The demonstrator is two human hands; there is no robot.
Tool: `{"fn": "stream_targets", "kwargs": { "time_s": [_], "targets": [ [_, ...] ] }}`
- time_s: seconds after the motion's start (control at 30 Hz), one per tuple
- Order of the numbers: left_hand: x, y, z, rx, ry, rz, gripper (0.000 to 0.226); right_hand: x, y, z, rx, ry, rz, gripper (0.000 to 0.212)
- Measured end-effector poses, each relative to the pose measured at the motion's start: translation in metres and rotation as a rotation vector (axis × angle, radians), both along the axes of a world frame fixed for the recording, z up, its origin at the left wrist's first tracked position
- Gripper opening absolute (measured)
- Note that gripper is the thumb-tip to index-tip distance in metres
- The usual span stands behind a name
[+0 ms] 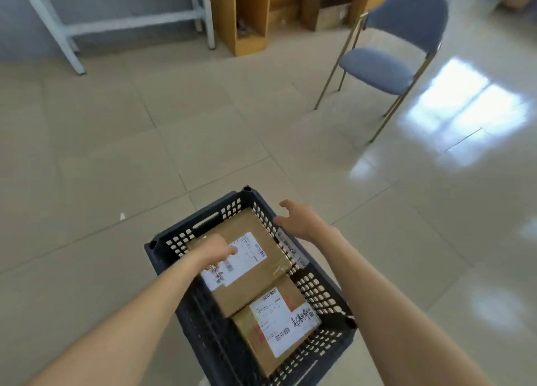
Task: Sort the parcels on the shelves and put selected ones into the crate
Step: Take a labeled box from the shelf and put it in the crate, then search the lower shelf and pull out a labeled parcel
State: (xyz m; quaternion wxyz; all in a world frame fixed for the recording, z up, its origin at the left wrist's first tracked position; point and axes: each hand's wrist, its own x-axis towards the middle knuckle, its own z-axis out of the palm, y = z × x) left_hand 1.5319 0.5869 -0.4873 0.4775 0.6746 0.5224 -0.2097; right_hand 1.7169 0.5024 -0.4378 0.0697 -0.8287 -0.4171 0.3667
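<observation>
Head view, looking down: the left hand [216, 249] lies on the upper box [247, 266] inside the crate [322, 292], its fingers [231, 250] held close together and pointing across the white label [235, 262]; they seem to touch the label, though blur makes the contact hard to judge. Nothing is pinched in this hand. The right hand [299, 220] hangs over the crate's right rim near the far corner, fingers [286, 204] loosely spread and curled, palm toward the box, gripping nothing; whether the lowest fingertip touches the rim I cannot tell. Both bare forearms reach in from the bottom edge.

That brown box sits in the far half of the crate, tilted, its near edge lying over the lower box [279, 324], which fills the near half and also carries a white label with barcodes and handwritten characters. A thin label strip [290, 247] runs along the inside of the right rim.

Black and perforated, the crate has a handle slot in its far-left wall and sits turned at an angle above the pale tiled floor [145, 153]. Farther off, a blue chair [389, 51] with thin metal legs stands at the upper right. A wooden shelf [250, 16] stands at top centre, with a white rack [130, 22] to its left.
</observation>
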Motion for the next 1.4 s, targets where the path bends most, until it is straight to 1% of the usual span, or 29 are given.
{"fn": "stream_targets", "kwargs": {
  "time_s": [0.1,0.2,0.23,0.33,0.43,0.53,0.67,0.73,0.8,0.97,1.1,1.23,1.4],
  "targets": [
    [-0.001,0.041,0.083,0.273,-0.091,-0.069,0.013,-0.008,0.030,0.077,0.090,-0.098,0.088,0.059],
    [-0.017,0.075,0.165,0.480,-0.137,-0.115,0.011,-0.026,0.057,0.156,0.174,-0.181,0.166,0.060],
    [-0.019,0.084,0.182,0.535,-0.127,-0.137,0.013,-0.029,0.065,0.173,0.195,-0.204,0.183,0.060],
    [-0.046,0.108,0.259,0.735,-0.097,-0.120,0.035,-0.055,0.095,0.245,0.301,-0.295,0.236,0.059],
    [-0.087,0.133,0.328,0.905,-0.074,-0.101,0.046,-0.092,0.128,0.311,0.433,-0.364,0.282,0.059],
    [-0.138,0.157,0.385,1.072,-0.040,-0.091,0.045,-0.138,0.155,0.362,0.533,-0.464,0.369,0.059],
    [-0.212,0.187,0.451,1.291,0.121,-0.164,0.040,-0.204,0.190,0.414,0.587,-0.632,0.504,0.060],
    [-0.253,0.200,0.478,1.343,0.195,-0.187,0.039,-0.239,0.211,0.433,0.609,-0.702,0.551,0.057],
    [-0.297,0.214,0.499,1.379,0.229,-0.177,0.041,-0.277,0.234,0.450,0.633,-0.730,0.588,0.054],
    [-0.423,0.246,0.539,1.457,0.326,-0.059,0.043,-0.386,0.294,0.484,0.686,-0.745,0.699,0.058],
    [-0.526,0.255,0.558,1.474,0.401,0.072,0.044,-0.485,0.338,0.503,0.777,-0.702,0.820,0.059],
    [-0.621,0.251,0.566,1.442,0.476,0.198,0.042,-0.587,0.374,0.511,0.863,-0.630,0.948,0.059],
    [-0.725,0.246,0.571,1.400,0.652,0.381,0.051,-0.705,0.409,0.518,0.961,-0.543,1.139,0.065]
  ]
}}
